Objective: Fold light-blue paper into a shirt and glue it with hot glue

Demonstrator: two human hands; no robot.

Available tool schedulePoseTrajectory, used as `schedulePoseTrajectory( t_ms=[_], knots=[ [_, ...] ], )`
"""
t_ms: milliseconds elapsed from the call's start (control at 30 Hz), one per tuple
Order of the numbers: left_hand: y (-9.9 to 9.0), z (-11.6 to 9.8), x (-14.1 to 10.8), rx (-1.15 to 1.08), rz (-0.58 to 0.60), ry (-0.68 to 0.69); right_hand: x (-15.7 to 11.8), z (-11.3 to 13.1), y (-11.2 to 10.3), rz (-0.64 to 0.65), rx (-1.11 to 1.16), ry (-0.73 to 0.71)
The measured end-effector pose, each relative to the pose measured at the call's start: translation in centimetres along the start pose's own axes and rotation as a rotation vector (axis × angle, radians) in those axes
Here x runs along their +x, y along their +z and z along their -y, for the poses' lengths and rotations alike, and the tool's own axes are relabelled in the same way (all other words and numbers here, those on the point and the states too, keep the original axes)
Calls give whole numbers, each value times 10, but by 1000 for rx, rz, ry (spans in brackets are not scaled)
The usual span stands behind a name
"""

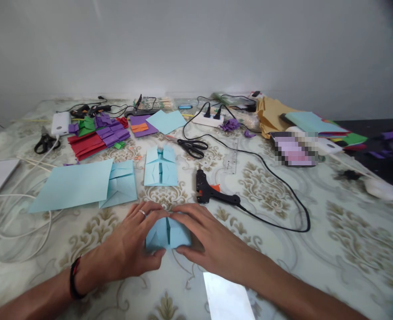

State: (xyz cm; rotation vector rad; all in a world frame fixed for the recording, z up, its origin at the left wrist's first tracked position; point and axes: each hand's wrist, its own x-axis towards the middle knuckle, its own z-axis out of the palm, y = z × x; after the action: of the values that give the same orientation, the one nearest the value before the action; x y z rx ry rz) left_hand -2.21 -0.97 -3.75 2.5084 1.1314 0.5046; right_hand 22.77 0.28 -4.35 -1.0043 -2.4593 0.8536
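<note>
A folded piece of light blue paper [174, 233] lies on the patterned tablecloth between my hands. My left hand [133, 238], with a ring and a dark wristband, closes on its left side, thumb at the near edge and fingers over the far edge. On the right side my right hand [210, 235] grips it the same way. A vertical gap between two flaps shows in its middle. Just beyond stands another folded light blue paper piece [161, 175] with creased flaps. Behind my right hand rests a black hot glue gun [213, 189] with an orange trigger.
Light blue sheets [76, 184] lie to the left, by a coiled white cable [6, 253]. Black scissors [194, 146], a clear ruler [231, 158] and a power strip [208, 118] are farther back. A white paper [228, 295] lies near my right forearm. A phone [294, 150] is at right.
</note>
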Motion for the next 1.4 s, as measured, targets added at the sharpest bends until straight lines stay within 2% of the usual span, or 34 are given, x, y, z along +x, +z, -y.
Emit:
schedulePoseTrajectory(
  t_ms=[667,1133,1400],
  knots=[
    [-3,2,0,-50,4,13,-1,1,-1,-27,-14,-8],
    [-1,3,2,25,2,-8,-1,2,-3,-29,-33,9],
    [2,7,-1,34,-28,23,0,-3,-2,-41,-54,-58]
  ],
)
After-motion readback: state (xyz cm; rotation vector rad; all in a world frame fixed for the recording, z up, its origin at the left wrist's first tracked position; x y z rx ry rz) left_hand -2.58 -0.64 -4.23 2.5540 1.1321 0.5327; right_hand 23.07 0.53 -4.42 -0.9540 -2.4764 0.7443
